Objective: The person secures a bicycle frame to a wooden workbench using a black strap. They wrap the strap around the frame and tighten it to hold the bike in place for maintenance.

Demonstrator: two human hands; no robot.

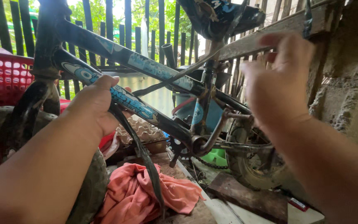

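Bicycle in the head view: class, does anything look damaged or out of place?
Yes. A black strip hangs loose from the bike frame near the left hand, dangling over an orange cloth. The frame looks scuffed and dirty.

I see the bicycle frame (154, 70) spanning the view, its tubes slanting down from upper left to the crank (199, 145) at centre. My left hand (98, 105) wraps the lower tube at left; my right hand (278, 87) hovers at right, near the seat post, apart from it. The saddle (224, 18) sits above the post. The rear wheel (253, 161) lies below my right hand. A cloth (146, 195) lies beneath the frame, a basket (3, 79) at far left, a fence (125, 25) behind.
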